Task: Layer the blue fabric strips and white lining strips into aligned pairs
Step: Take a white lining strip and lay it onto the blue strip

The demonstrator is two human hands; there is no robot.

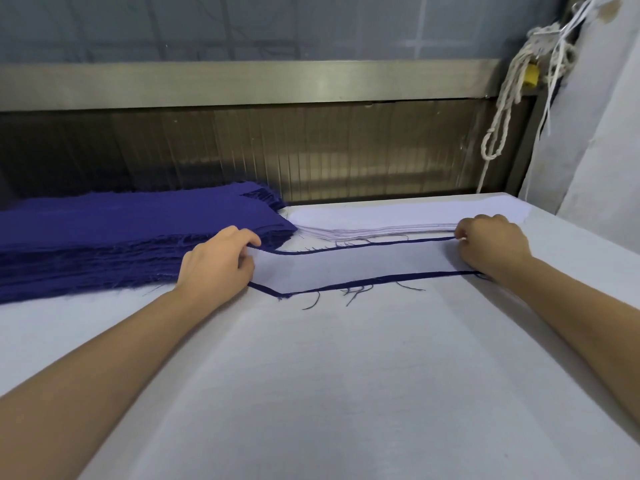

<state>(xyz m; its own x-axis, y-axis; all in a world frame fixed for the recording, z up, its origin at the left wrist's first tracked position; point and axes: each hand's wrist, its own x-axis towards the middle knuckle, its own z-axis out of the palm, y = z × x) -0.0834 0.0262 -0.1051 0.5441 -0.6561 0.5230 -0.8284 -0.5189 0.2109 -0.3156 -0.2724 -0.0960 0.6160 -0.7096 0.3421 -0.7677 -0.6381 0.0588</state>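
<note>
A rope point(498, 109) hangs at 2 o'clock beside a metal rail point(242, 83). On the table point(346, 393), a frayed blue stack point(104, 237) lies at 9 o'clock and a white stack point(381, 221) at 1 o'clock. Just before them, a white strip point(346, 266) lies over a blue strip point(265, 288), whose edges and loose threads show along both sides. The left hand point(216, 261) pinches the white strip's left end and the right hand point(491, 244) pinches its right end, both with curled fingers.

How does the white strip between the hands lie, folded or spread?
Spread flat: the white strip covers a blue strip, whose edges peek out.
</note>
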